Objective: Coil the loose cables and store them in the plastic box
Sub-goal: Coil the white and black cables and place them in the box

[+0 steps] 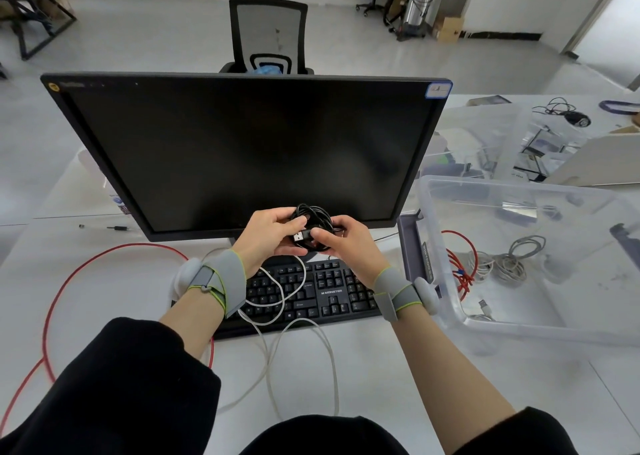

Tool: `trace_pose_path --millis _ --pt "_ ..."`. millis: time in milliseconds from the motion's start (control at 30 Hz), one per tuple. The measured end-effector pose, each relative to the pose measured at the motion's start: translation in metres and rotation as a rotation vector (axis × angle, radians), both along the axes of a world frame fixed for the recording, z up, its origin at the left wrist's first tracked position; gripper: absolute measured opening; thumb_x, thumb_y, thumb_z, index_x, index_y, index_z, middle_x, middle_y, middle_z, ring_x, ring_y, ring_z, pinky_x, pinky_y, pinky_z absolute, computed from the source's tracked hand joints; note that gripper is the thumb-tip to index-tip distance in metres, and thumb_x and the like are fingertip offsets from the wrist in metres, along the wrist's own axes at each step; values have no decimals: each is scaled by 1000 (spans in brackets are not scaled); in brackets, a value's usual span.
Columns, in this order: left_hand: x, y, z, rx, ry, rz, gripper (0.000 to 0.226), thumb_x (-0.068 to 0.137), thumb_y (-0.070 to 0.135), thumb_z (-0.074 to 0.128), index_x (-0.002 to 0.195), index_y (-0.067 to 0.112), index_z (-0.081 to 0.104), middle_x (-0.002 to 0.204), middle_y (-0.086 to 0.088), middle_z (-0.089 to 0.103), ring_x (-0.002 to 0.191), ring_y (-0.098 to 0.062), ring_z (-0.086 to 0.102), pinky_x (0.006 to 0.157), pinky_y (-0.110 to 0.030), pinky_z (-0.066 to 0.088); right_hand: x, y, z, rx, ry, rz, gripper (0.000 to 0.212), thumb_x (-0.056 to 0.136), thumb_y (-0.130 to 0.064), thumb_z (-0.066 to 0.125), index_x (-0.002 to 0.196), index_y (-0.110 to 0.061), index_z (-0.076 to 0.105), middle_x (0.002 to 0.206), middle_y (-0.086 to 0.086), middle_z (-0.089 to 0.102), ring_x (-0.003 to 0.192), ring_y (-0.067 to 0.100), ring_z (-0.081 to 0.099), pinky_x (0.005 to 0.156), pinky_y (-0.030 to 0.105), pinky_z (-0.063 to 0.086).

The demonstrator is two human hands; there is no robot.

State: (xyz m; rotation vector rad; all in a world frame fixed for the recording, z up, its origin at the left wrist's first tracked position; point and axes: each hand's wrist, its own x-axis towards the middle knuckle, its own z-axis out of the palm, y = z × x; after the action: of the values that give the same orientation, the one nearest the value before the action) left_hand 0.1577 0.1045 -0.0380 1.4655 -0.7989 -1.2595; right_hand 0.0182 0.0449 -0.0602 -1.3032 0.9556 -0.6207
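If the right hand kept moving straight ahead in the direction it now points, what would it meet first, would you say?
The right hand, gripping the coiled black cable together with the left hand, points forward and slightly left. It would probably meet the lower edge of the black flat-screen monitor first, though depth is hard to judge.

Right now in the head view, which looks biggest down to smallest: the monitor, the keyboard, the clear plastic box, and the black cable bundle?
1. monitor
2. clear plastic box, though it sits nearer the camera, so the monitor's lead is unsure
3. keyboard, partly hidden by the arms
4. black cable bundle, held between left hand and right hand
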Motion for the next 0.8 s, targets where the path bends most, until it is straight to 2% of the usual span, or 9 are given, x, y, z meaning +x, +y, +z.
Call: trace_pose_path --millis 100,167,233,333,400,533,667,800 --pt "-4 0 -3 -6 -61 8 22 95 8 53 115 6 61 112 -18 64 92 -25 68 63 -24 58 0 -1 -4 40 -23 -42 17 83 -2 67 89 -6 52 84 8 60 76 19 65 73 33 60" --pt "-3 1 -4 -18 -65 -61 21 94 4 52 113 9 62 114 -17 62 97 -25 66 68 -25 59 -3 -3 -6 106 -66 -51 16 84 0 66 93 -4 53 84 9 61 77 20 65 77 35 58" --pt "1 2 -1 -12 -16 -204 27 93 -3 51 114 11 60 115 -13 60 103 -23 64 75 -24 57 -7 -5 -6 210 -171 -60 17 85 4 62 99 0 54 83 10 62 75 19 66 75 30 58" --pt "4 3 3 12 -60 -318 35 89 -9 53 120 8 56 115 -10 58 104 -19 63 79 -23 56 -12 -6 -6 226 -215 -48 11 86 6 60 92 -2 56 81 9 62 69 13 66 67 24 57" --pt "0 1 2 9 -110 -277 34 88 -9 55 119 6 56 111 -10 58 97 -19 65 75 -23 57 -12 -7 -6 190 -201 -63 12 85 7 61 87 -4 55 78 10 61 63 13 66 66 24 56" --pt "-5 -2 -3 11 -178 -206 24 88 -8 56 109 3 59 102 -10 60 87 -18 66 68 -22 58 -12 -5 -9 111 -143 -92 16 82 6 65 87 -6 55 81 11 62 70 21 63 80 34 55" --pt "-6 -7 -13 17 -302 -87 13 88 -3 59 97 6 60 97 -12 62 79 -20 69 64 -25 59 -11 0 -6 118 -196 -71 16 85 6 61 94 -5 56 81 8 62 70 17 63 71 24 57" --pt "-5 -9 -17 44 -520 42 9 85 6 64 94 8 61 86 -4 62 60 -21 68 61 -33 59 -8 3 -1 189 -324 -15 12 90 2 55 98 -6 58 84 7 62 70 15 64 68 24 55"
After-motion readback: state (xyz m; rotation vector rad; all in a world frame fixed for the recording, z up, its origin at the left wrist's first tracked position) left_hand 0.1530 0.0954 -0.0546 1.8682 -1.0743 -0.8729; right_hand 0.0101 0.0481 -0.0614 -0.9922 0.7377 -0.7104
